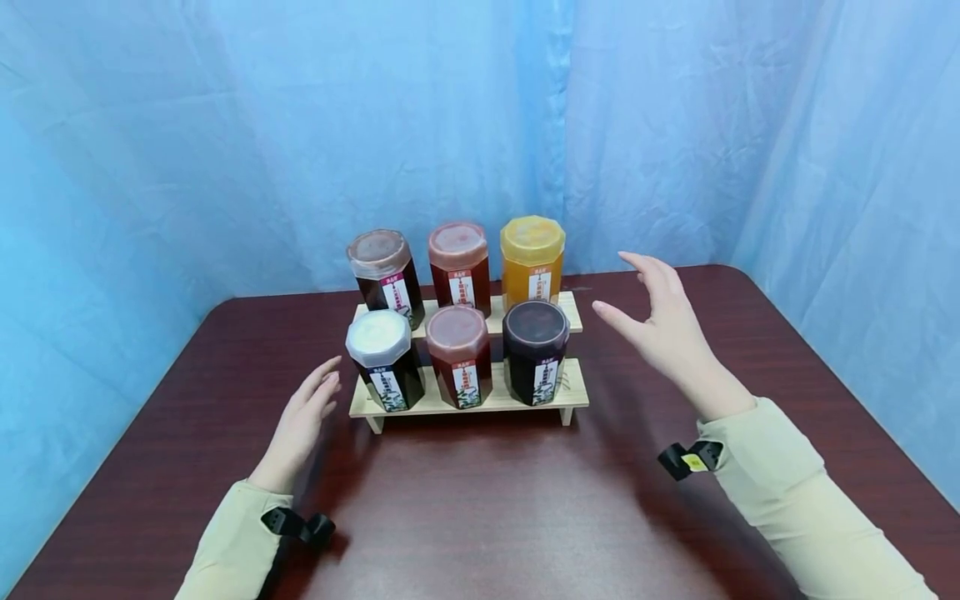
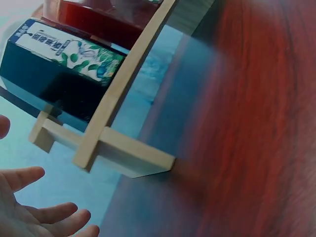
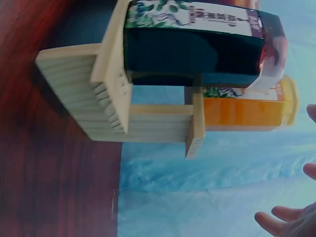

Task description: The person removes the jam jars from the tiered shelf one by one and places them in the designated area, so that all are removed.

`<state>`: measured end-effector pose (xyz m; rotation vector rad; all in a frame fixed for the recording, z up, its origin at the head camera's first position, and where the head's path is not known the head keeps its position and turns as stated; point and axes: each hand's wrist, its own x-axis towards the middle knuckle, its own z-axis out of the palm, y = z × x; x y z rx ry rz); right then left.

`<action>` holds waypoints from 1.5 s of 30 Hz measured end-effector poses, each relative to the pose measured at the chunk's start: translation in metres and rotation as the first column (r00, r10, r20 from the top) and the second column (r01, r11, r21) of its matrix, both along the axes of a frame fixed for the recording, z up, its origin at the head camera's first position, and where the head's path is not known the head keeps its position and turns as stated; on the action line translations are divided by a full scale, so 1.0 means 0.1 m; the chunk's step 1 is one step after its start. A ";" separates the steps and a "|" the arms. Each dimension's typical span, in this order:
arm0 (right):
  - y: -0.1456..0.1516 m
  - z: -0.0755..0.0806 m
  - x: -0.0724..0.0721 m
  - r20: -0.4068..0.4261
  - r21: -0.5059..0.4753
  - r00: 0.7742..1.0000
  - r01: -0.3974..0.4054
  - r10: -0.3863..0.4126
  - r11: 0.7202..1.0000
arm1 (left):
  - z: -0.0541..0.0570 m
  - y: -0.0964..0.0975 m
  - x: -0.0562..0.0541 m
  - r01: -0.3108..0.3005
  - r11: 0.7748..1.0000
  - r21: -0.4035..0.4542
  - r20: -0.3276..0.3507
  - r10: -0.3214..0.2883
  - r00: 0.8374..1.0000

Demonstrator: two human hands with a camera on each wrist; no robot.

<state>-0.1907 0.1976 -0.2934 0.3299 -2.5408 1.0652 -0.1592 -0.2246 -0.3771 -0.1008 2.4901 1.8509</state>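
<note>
My left hand [image 1: 297,425] is held open beside the left end of a two-step wooden rack [image 1: 465,406], touching nothing. Nearest to it is a dark jar with a white lid [image 1: 382,360] on the front step. To the right of the rack, my right hand [image 1: 670,327] is raised with thumb and fingers spread, apart from the jars. Closest to that hand are a dark purple jar [image 1: 536,350] in front and a yellow jar [image 1: 533,258] behind. In the left wrist view the fingers [image 2: 54,214] are spread below the rack's end.
Red-brown jars stand in the middle, one in front [image 1: 459,354] and one behind [image 1: 459,267]. A dark jar with a brownish lid [image 1: 386,275] stands back left. The dark wood table [image 1: 480,517] carries the rack; blue curtains [image 1: 300,125] hang behind and at both sides.
</note>
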 end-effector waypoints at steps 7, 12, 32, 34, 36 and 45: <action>-0.08 0.11 -0.04 0.080 -0.007 0.996 -0.040 0.040 0.999 | -0.09 0.05 0.01 0.056 0.992 0.111 0.020 -0.059 0.998; -0.14 0.18 -0.08 0.130 -0.005 0.989 -0.064 0.064 0.998 | -0.15 0.07 0.02 0.063 0.992 0.111 0.040 -0.068 0.997; -0.39 0.35 -0.36 0.105 0.044 0.982 -0.163 0.158 0.986 | -0.28 0.11 0.02 0.057 0.995 -0.078 0.040 -0.054 0.998; -0.40 0.35 -0.39 0.118 0.044 0.978 -0.179 0.173 0.983 | -0.29 0.11 0.02 0.068 0.996 -0.057 0.034 -0.066 0.997; -0.41 0.36 -0.42 0.135 0.044 0.973 -0.192 0.185 0.980 | -0.31 0.11 0.01 0.082 0.996 -0.036 0.022 -0.082 0.996; -0.46 0.35 -0.54 0.182 0.000 0.952 -0.250 0.246 0.968 | -0.38 0.10 0.00 0.123 0.992 0.019 -0.023 -0.123 0.992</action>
